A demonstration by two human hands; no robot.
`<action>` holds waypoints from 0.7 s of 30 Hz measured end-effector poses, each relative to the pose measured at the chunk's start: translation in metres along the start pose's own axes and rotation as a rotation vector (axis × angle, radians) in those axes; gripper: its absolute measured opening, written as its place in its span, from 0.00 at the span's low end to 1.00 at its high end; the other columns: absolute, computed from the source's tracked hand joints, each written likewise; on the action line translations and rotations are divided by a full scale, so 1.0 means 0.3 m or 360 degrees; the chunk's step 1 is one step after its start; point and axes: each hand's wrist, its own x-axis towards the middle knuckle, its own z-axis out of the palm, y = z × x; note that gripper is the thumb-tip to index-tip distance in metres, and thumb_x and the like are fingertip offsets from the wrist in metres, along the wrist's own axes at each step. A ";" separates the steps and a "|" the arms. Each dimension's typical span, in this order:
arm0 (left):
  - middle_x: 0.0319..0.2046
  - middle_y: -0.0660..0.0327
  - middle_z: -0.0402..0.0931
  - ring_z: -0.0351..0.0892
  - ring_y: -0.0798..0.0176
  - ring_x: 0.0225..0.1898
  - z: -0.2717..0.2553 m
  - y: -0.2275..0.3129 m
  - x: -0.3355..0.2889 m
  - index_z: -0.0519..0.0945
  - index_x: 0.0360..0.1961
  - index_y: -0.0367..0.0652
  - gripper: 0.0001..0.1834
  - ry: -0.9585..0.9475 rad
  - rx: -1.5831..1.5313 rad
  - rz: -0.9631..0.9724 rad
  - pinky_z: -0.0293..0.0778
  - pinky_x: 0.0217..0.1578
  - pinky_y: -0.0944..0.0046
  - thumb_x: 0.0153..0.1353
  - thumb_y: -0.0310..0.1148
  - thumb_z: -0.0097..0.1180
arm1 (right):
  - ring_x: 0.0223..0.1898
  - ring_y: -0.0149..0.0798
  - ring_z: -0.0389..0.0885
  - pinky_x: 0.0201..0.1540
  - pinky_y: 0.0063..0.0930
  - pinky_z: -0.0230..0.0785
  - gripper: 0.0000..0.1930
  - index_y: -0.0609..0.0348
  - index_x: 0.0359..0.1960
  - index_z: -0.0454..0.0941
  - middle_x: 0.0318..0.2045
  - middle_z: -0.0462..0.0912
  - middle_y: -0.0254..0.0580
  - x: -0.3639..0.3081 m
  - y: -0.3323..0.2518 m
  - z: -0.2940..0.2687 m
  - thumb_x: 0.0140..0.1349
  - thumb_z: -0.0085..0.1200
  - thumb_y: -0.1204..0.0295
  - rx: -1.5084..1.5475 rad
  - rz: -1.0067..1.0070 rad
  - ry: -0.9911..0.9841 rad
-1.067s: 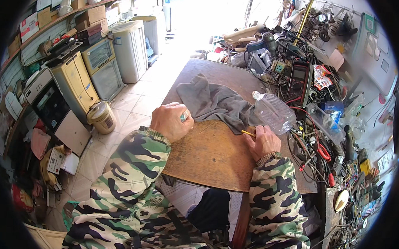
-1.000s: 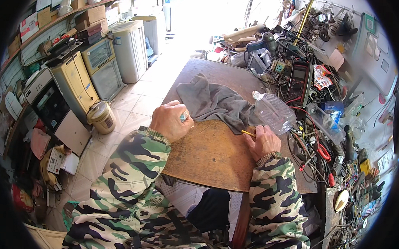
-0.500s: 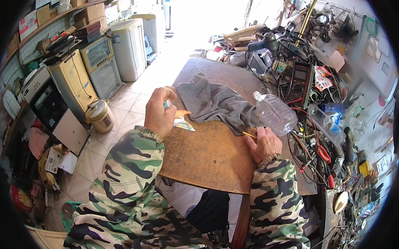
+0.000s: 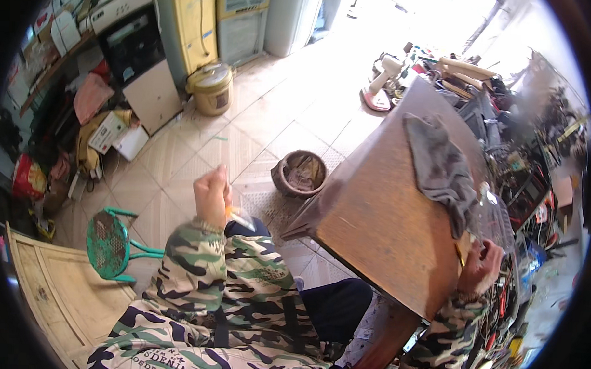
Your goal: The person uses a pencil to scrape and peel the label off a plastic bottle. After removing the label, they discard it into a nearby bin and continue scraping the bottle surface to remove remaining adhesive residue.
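Note:
My left hand (image 4: 212,196) is raised over the floor, left of the table, its fingers closed. A small orange-and-white packet (image 4: 242,218) sticks out from its lower side. My right hand (image 4: 481,266) rests at the table's right side, fingers curled, with a thin yellow stick (image 4: 461,253) by the fingertips; its kind does not show. Just beyond that hand a clear plastic bottle (image 4: 496,221) lies on its side. A crumpled grey cloth (image 4: 436,166) stretches along the right part of the brown wooden table (image 4: 378,233).
On the tiled floor left of the table stands a round brown pot (image 4: 300,174) with dark contents. A green stool (image 4: 109,244) is at the left. Farther off are a lidded beige bucket (image 4: 211,89) and cabinets. Tools and cables (image 4: 536,193) crowd the right side.
My view has swung left and down, bringing the pot and stool into sight. My left hand, with the packet, has moved from over the table to over the floor. My right hand stays by the bottle.

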 end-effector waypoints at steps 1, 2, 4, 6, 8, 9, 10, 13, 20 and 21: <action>0.15 0.74 0.60 0.56 0.77 0.14 -0.065 -0.046 -0.030 0.71 0.22 0.47 0.23 0.0017 0.0035 -0.0039 0.53 0.15 0.69 0.77 0.41 0.58 | 0.36 0.48 0.79 0.41 0.38 0.73 0.08 0.66 0.45 0.80 0.36 0.78 0.49 0.009 -0.057 -0.011 0.70 0.61 0.73 0.0063 -0.0037 0.0025; 0.15 0.75 0.60 0.57 0.77 0.14 -0.122 -0.089 -0.048 0.71 0.22 0.47 0.25 0.0035 0.0067 -0.0082 0.53 0.15 0.69 0.78 0.43 0.58 | 0.35 0.46 0.78 0.41 0.37 0.72 0.08 0.66 0.45 0.80 0.36 0.78 0.48 0.033 -0.111 -0.005 0.69 0.61 0.74 0.0160 -0.0083 -0.0038; 0.15 0.74 0.58 0.54 0.77 0.13 -0.157 -0.150 -0.053 0.71 0.21 0.47 0.25 0.0071 0.0122 -0.0122 0.51 0.15 0.69 0.78 0.40 0.58 | 0.34 0.42 0.76 0.40 0.35 0.71 0.08 0.67 0.46 0.79 0.36 0.77 0.46 0.068 -0.212 -0.012 0.69 0.62 0.77 0.0293 -0.0116 -0.0147; 0.15 0.73 0.61 0.55 0.78 0.14 -0.170 -0.173 -0.039 0.72 0.21 0.45 0.24 0.0059 0.0187 -0.0186 0.51 0.15 0.70 0.78 0.40 0.59 | 0.34 0.42 0.76 0.40 0.35 0.71 0.08 0.67 0.46 0.79 0.36 0.77 0.47 0.142 -0.349 0.008 0.68 0.62 0.78 0.0343 -0.0376 -0.0208; 0.17 0.71 0.68 0.62 0.77 0.16 -0.172 -0.195 0.003 0.76 0.24 0.41 0.22 0.0021 0.0402 -0.0294 0.57 0.17 0.69 0.75 0.41 0.62 | 0.34 0.43 0.75 0.39 0.35 0.70 0.09 0.67 0.47 0.79 0.37 0.77 0.48 0.223 -0.473 0.054 0.68 0.61 0.77 0.0349 -0.0615 -0.0265; 0.18 0.70 0.71 0.65 0.76 0.17 -0.169 -0.221 0.037 0.79 0.25 0.39 0.22 -0.0019 0.0502 -0.0354 0.60 0.18 0.69 0.74 0.42 0.64 | 0.34 0.43 0.75 0.39 0.35 0.70 0.10 0.67 0.47 0.79 0.37 0.77 0.48 0.255 -0.536 0.072 0.68 0.62 0.75 0.0389 -0.0658 -0.0311; 0.20 0.67 0.77 0.72 0.72 0.21 -0.183 -0.265 0.086 0.85 0.30 0.35 0.17 -0.0105 0.0729 -0.0293 0.68 0.24 0.66 0.70 0.39 0.67 | 0.35 0.44 0.75 0.39 0.36 0.69 0.12 0.67 0.48 0.79 0.37 0.77 0.49 0.287 -0.599 0.103 0.68 0.62 0.72 0.0436 -0.0700 -0.0361; 0.22 0.65 0.81 0.77 0.69 0.25 -0.129 -0.349 0.214 0.88 0.35 0.34 0.12 -0.0392 0.1179 -0.0243 0.74 0.29 0.64 0.66 0.35 0.67 | 0.36 0.46 0.76 0.41 0.40 0.70 0.18 0.66 0.49 0.78 0.37 0.78 0.50 0.340 -0.691 0.171 0.67 0.64 0.64 0.0527 -0.0785 -0.0460; 0.26 0.57 0.88 0.85 0.67 0.27 -0.070 -0.668 0.473 0.91 0.38 0.38 0.10 -0.0688 0.1602 -0.0690 0.80 0.32 0.62 0.60 0.34 0.69 | 0.50 0.51 0.82 0.66 0.64 0.66 0.18 0.52 0.56 0.77 0.48 0.82 0.50 0.378 -0.699 0.285 0.71 0.59 0.58 0.0826 -0.0750 -0.0838; 0.25 0.56 0.87 0.85 0.66 0.26 -0.053 -0.722 0.494 0.92 0.37 0.39 0.11 -0.0718 0.1705 -0.0726 0.80 0.32 0.62 0.59 0.35 0.69 | 0.52 0.52 0.85 0.72 0.69 0.65 0.16 0.46 0.58 0.76 0.50 0.84 0.49 0.372 -0.666 0.339 0.73 0.60 0.60 0.0920 -0.0754 -0.0852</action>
